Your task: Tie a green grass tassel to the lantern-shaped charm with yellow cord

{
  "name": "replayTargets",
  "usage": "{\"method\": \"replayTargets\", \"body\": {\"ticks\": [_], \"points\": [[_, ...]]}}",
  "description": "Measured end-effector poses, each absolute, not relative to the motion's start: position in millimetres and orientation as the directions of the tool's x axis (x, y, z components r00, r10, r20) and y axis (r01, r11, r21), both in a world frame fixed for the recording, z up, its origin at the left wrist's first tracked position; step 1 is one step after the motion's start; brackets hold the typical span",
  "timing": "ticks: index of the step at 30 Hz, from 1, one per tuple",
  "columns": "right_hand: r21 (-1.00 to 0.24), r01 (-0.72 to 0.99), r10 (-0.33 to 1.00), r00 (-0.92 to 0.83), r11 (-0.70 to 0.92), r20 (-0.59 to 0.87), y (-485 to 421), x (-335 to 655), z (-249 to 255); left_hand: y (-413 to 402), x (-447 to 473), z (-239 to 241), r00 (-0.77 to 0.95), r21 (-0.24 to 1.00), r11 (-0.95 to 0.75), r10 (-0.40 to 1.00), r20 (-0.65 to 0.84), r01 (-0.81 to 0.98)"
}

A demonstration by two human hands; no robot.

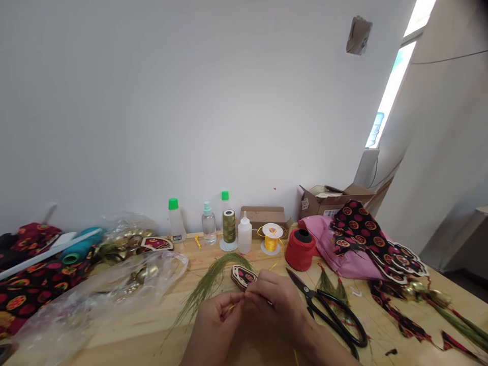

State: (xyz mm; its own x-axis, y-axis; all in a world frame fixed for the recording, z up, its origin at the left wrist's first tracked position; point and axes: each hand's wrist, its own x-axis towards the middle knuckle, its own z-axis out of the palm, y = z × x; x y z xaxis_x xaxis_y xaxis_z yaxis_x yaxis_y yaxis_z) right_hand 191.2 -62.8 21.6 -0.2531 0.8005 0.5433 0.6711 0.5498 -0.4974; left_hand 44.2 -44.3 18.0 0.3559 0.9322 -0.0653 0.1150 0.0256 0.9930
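Both my hands meet low in the middle of a wooden table (152, 325). My left hand (217, 317) is closed in a pinch on a thin yellow cord (232, 306). My right hand (278, 300) is closed too, its fingertips against the same cord and against a small patterned fabric ornament (244, 276) lying just beyond them. A bundle of green threads (208, 284) fans out to the left of the ornament. Black scissors (330, 312) lie right of my right hand.
Along the wall stand green-capped bottles (176, 221), a clear spray bottle (208, 224), an olive thread spool (229, 227), a white glue bottle (244, 234), a yellow cord reel (271, 239) and a red spool (301, 249). Clear plastic bags (114, 290) lie left; patterned fabric (366, 236) and cardboard boxes (331, 198) right.
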Motion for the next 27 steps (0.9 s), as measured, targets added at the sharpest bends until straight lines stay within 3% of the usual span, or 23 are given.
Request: {"method": "replayTargets", "body": {"ticks": [3,9,15,22,27], "points": [[-0.521,0.651,0.801,-0.242,0.552,0.548,-57.5,189.2,17.6,-45.3,45.2,16.5,0.364,0.992,0.011,0.930,-0.057,0.128],[-0.674,0.586,0.852,-0.055,0.449,0.520,-53.9,176.1,11.3,-41.3,45.0,6.9,0.345,0.995,0.036,0.936,-0.066,0.092],[-0.758,0.536,0.891,0.023,0.371,0.453,-54.7,174.6,12.1,-39.3,44.6,3.3,0.346,0.990,0.138,0.929,-0.131,0.003],[-0.701,0.618,0.884,0.019,0.356,0.466,-56.2,177.4,10.9,-35.9,43.8,3.3,0.420,0.964,0.256,0.885,-0.202,-0.075],[-0.622,0.736,0.882,0.072,0.269,0.467,-58.0,176.1,7.5,-37.6,46.4,-0.5,0.322,0.982,0.186,0.928,-0.189,0.039]]}}
